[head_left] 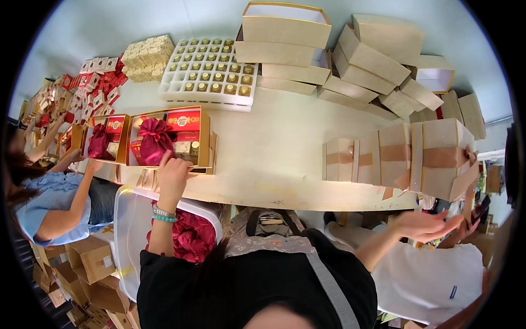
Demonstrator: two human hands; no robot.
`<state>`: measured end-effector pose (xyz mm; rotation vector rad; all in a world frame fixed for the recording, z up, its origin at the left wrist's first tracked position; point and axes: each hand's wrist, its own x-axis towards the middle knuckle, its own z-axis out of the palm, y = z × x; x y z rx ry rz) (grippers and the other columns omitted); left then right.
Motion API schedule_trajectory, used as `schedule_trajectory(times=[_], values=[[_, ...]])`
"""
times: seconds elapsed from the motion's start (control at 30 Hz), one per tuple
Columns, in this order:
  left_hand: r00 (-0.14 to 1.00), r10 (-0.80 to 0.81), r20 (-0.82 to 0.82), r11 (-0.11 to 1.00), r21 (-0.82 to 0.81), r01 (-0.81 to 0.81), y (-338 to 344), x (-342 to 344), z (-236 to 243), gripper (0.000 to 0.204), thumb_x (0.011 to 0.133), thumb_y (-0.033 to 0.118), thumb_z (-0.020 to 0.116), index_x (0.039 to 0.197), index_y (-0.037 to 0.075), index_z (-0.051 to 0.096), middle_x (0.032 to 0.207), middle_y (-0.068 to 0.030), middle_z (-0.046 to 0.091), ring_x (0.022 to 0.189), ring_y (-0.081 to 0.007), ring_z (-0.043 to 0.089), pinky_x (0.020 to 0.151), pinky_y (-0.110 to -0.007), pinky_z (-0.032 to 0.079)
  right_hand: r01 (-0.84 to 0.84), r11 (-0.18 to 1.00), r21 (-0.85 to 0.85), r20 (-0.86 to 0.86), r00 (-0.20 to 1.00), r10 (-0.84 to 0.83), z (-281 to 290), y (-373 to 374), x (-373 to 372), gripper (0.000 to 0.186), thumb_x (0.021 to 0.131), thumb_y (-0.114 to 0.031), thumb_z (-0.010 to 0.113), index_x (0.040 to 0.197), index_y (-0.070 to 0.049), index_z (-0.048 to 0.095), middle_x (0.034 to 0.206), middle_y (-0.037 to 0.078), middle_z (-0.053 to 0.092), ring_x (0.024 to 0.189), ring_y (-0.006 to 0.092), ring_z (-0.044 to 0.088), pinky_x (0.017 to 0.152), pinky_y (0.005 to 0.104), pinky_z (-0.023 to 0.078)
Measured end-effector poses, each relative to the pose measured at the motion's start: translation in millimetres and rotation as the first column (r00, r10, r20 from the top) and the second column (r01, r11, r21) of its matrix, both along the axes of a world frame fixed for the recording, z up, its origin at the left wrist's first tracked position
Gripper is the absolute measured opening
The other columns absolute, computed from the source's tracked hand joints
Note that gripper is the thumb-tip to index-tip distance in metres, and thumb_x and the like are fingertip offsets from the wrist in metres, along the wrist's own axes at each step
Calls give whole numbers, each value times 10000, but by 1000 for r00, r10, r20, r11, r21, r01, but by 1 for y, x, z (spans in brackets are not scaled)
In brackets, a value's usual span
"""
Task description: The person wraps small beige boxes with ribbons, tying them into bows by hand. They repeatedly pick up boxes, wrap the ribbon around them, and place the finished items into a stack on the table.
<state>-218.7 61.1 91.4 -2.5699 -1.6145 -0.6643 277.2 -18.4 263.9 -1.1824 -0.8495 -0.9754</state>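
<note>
My left hand [174, 170] rests at the near edge of an open gift box [207, 143], its fingers apart against a dark red satin pouch [154, 140] and the box's rim. Beside the pouch in that box are a red carton [183, 120] and small gold-capped bottles [194, 147], partly behind my fingers. Past the table's front edge on the right, my right hand [424, 226] is held out open and blurred, nothing in it. A second filled gift box [123, 159] adjoins the first, near a co-worker's hand [94, 164].
A white foam tray [205, 98] holds gold-capped bottles. Pale boxes [285, 30] are stacked at the back right; ribboned boxes [442, 148] line the right. Below the table, a plastic tub [125, 219] holds red pouches [193, 236]. Co-workers are left and right.
</note>
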Motion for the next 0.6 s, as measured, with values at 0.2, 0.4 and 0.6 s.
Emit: schedule_trajectory(times=[0.2,0.4,0.6], values=[[919,-369,140,919,-95,383,-11,66,38,189,673,131,575,853,79,600,781,-52,556,744,-225,551,650,-356,433,-116,687,-717,358,784,507,-27,289,-108,564,761,-164,670,1292,-104,490,1372,97,444,1250,321,408,1008,432,334],[722,-685,100,728,37,685,-35,179,26,88,683,165,563,740,118,515,737,-18,467,747,-153,526,618,-263,419,258,219,-941,330,839,432,-33,402,-52,383,801,-398,598,1037,-97,616,1066,123,602,1058,273,535,956,532,308],[654,-711,256,636,-162,755,-56,226,-79,63,729,175,549,752,116,543,752,-36,521,761,-199,562,607,-311,460,-157,488,-858,331,558,761,-67,226,-103,228,724,-206,731,836,-43,618,706,119,575,722,311,545,815,390,441]])
